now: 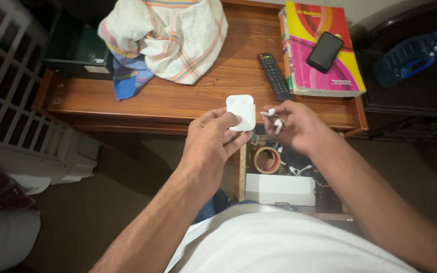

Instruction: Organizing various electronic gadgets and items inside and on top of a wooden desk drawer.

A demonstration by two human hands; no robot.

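Just above the desk's (178, 103) front edge, the left hand (211, 144) is gripping a white earbud case (242, 112) with its lid flipped open, while immediately to its right the right hand (297, 126) is pinching two white earbuds (274, 119) in its fingertips, a black remote (274, 76) lying beyond them.

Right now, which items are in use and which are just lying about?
In use: white earbud case, lid open, in left hand; white earbuds in right hand.

Lying about: remote, phone on book, striped cloth, tape roll, blue bottle.
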